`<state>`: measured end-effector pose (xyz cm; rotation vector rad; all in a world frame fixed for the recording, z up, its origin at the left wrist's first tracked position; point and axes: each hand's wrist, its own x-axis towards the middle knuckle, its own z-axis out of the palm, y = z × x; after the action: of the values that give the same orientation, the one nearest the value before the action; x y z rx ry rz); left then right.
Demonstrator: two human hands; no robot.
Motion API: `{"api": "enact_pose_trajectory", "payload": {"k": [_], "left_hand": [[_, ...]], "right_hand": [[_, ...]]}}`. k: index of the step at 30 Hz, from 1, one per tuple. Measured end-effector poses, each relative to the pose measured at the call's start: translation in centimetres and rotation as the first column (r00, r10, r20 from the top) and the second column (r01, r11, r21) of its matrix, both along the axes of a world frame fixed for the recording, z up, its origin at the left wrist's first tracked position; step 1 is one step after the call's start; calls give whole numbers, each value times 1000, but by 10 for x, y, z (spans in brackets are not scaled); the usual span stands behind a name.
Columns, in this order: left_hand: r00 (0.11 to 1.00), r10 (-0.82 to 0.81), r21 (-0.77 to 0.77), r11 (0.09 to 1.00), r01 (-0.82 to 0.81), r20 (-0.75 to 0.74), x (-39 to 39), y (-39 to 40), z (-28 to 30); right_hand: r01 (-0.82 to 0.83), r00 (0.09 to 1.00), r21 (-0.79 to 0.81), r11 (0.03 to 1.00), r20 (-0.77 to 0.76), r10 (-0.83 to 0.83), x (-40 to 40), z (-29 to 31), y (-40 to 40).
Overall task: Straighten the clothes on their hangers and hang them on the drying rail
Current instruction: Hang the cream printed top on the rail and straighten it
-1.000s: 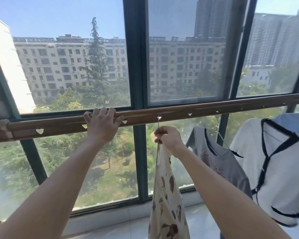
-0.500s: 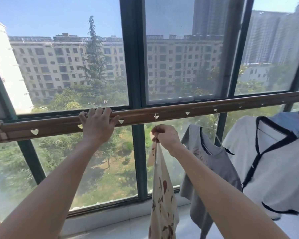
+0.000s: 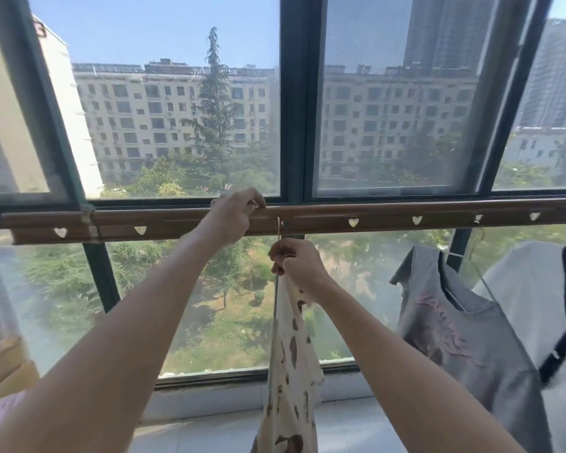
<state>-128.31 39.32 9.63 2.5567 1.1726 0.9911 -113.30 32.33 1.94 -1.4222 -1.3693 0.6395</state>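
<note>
Two garments look done already, and a third is mid-hang, so I'd guess we're a good way in, though how many are left I can't tell. Going left to right: some tan and pink stuff (image 3: 4, 384) sits at the bottom-left edge, too cropped to say if it's more laundry. The left hand (image 3: 231, 217) is up on the rail (image 3: 389, 217), fingers curled over its top edge like it's steadying it. Just right of that, the right hand (image 3: 296, 266) pinches the thin hanger (image 3: 278, 233) of the spotted top (image 3: 291, 371), with the hook right up at a heart-shaped hole in the rail; whether it's seated I can't tell. The top hangs edge-on and bunched, so it probably needs straightening. Further right, the grey top (image 3: 464, 338) and the white top (image 3: 530, 289) hang from the rail, near each other. Room-wise: tall dark-framed windows (image 3: 291, 125), apartment blocks and trees outside, pale tiled floor (image 3: 209, 433) below.
</note>
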Motion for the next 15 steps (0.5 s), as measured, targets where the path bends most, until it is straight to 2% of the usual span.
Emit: {"api": "enact_pose_trajectory", "payload": {"k": [5, 15], "left_hand": [[1000, -20, 4, 1000, 20, 19, -2, -2, -1], [999, -22, 35, 999, 21, 45, 12, -4, -2]], "right_hand": [[36, 999, -26, 999, 30, -35, 0, -6, 2], [91, 996, -2, 996, -5, -91, 10, -2, -3]]}}
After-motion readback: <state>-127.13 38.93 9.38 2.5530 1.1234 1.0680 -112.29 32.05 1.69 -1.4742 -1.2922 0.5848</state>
